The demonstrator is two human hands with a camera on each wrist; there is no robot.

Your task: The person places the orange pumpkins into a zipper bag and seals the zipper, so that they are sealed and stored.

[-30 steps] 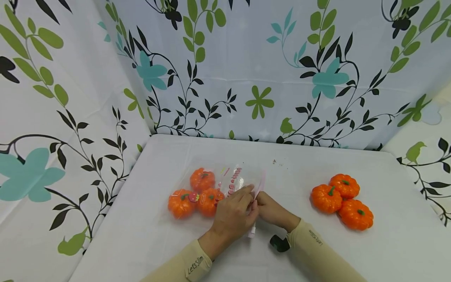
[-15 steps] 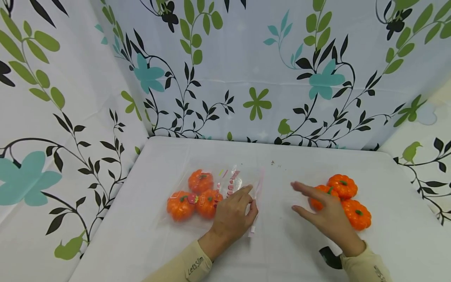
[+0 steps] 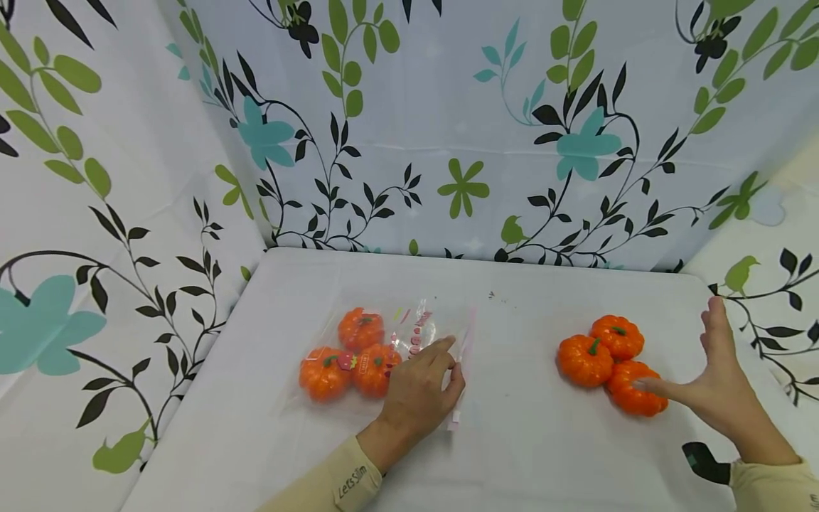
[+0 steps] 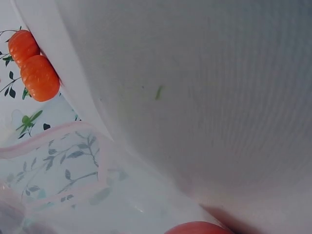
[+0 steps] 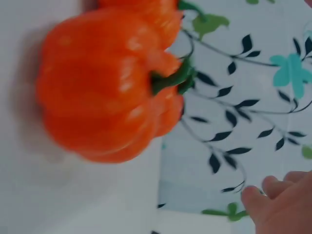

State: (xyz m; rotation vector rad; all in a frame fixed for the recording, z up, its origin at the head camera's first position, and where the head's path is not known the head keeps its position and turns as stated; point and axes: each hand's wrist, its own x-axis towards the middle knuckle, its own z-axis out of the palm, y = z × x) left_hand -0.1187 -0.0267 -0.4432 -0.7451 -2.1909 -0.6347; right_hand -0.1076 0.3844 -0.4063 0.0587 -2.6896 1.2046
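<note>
Three loose pumpkins (image 3: pixel 596 361) are lying near the counter's (image 3: pixel 525 419) right edge, left of the spread, empty right hand (image 3: pixel 726 398); the relaxed left hand (image 3: pixel 419 391) is touching a bag (image 3: pixel 430 321).

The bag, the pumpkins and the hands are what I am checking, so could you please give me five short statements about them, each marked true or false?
1. Three bagged pumpkins show inside the clear bag. True.
2. The right hand grips a pumpkin. False: its thumb and fingers stand wide apart and it holds nothing.
3. The left hand rests on the bag. True.
4. The bag's pink edge is on the side toward the loose pumpkins. True.
5. Four loose pumpkins lie outside the bag. False: there are three.
</note>
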